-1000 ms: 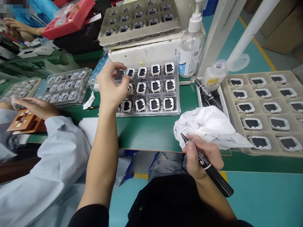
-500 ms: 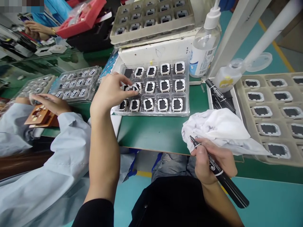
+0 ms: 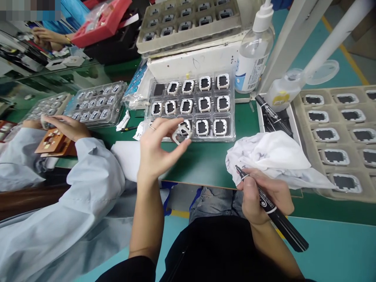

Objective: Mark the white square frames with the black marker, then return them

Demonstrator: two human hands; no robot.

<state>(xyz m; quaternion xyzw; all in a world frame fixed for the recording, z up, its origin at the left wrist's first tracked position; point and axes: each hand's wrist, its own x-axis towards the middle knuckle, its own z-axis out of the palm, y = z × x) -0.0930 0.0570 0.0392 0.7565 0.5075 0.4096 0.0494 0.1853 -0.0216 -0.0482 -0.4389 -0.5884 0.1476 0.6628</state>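
Between thumb and fingers, my left hand pinches a small silvery frame over the front edge of a clear plastic tray. Similar white-rimmed frames with dark centres sit in the tray's pockets; part of the front row is hidden behind my hand. My right hand is closed around a black marker, its dark tip bare and pointing up and left. A crumpled white cloth lies just behind the right hand, on the bench.
On the right, a beige tray holds more frames; a pump bottle and white box of markers stand behind the cloth. At left, a co-worker's sleeves and hand are close to my left arm.
My left hand has moved right and toward me from the tray's left pockets, and the frame it holds is lifted clear. The right hand with the marker has barely moved.
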